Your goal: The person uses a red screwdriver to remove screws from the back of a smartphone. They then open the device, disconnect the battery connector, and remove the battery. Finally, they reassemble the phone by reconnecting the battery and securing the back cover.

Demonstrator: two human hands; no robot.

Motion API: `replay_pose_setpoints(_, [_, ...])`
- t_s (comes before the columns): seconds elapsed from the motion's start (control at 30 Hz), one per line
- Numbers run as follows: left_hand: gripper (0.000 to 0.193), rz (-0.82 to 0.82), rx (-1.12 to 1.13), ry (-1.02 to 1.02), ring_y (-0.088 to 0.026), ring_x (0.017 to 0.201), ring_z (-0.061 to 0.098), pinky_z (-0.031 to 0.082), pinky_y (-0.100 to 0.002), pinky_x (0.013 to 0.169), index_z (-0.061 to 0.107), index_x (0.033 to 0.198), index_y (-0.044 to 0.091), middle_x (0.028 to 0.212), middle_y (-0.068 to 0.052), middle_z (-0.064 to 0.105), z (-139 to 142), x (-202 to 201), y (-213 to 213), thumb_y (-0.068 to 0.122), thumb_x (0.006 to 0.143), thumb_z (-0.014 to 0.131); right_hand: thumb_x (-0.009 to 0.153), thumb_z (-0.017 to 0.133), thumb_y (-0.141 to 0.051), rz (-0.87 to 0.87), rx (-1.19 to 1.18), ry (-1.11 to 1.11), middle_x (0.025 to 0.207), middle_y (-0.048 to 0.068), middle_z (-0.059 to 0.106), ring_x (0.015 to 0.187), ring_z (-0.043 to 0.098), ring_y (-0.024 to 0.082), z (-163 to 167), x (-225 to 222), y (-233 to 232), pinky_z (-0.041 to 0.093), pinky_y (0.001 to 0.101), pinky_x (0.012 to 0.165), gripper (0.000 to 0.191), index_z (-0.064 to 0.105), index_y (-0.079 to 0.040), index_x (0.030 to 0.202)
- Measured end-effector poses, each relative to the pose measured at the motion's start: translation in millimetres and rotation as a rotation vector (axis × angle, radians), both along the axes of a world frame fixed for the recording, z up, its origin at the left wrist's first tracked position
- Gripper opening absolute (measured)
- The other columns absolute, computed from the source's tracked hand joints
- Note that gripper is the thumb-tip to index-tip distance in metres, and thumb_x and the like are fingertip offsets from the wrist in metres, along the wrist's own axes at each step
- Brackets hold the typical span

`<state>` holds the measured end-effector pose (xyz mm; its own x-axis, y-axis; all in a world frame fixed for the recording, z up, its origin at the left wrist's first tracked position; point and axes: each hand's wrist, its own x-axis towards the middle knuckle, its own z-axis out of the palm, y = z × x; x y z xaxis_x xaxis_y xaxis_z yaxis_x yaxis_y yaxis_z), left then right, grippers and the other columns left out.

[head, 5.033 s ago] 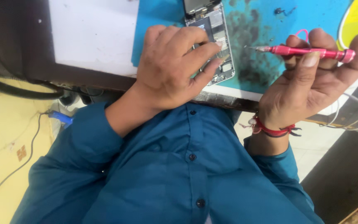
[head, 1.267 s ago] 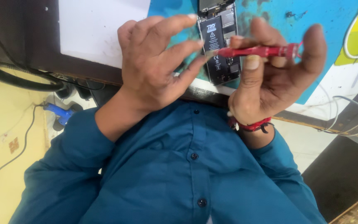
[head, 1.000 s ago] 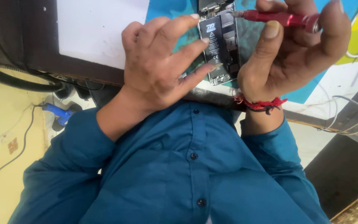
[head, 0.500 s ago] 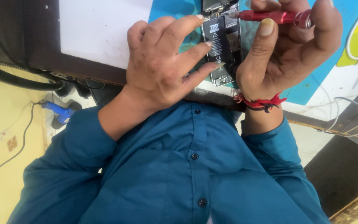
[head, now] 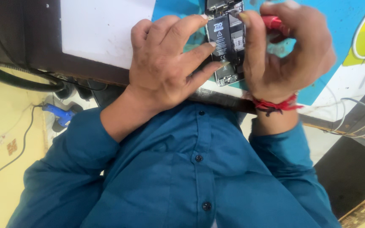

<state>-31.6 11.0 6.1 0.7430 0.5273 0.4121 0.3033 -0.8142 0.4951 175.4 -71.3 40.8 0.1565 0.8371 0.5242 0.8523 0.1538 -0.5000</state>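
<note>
Left hand (head: 165,67) – fingertips pressed on open phone (head: 227,46); right hand (head: 288,55) just beside phone, gripping red screwdriver (head: 275,23) w/ tip over it.

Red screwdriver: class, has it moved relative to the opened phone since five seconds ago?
Yes. The red screwdriver has moved left, from beside the opened phone to over it.

The person wears a teal-blue button-up shirt (head: 191,181) with long sleeves and small dark round buttons (head: 198,158) down the front. A red thread wristband with a dark knot (head: 275,105) is around the right wrist.
</note>
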Motion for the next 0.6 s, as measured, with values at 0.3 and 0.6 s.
replay_pose_setpoints(0.3, [0.027,0.003,0.017,0.0,-0.025,0.127,0.048,0.029,-0.044,0.108,0.078,0.114,0.011,0.143,-0.005,0.054,-1,1,0,0.036,0.102,0.081,0.106,0.079,-0.011,0.134,-0.388,-0.68,0.094,0.006,0.068,0.074,0.065,0.018,88,14,8,0.046,0.0281,0.065,0.019,0.064,-0.007,0.116])
replay_pose_setpoints(0.6, [0.027,0.002,0.005,-0.008,-0.025,0.125,0.049,0.029,-0.043,0.106,0.079,0.112,0.011,0.14,-0.005,0.056,0,2,1,0.036,0.102,0.079,0.104,0.075,-0.019,0.159,-0.395,-0.877,0.087,0.001,0.066,0.069,0.061,0.015,93,18,22,0.044,0.0266,0.064,0.013,0.067,-0.012,0.112])
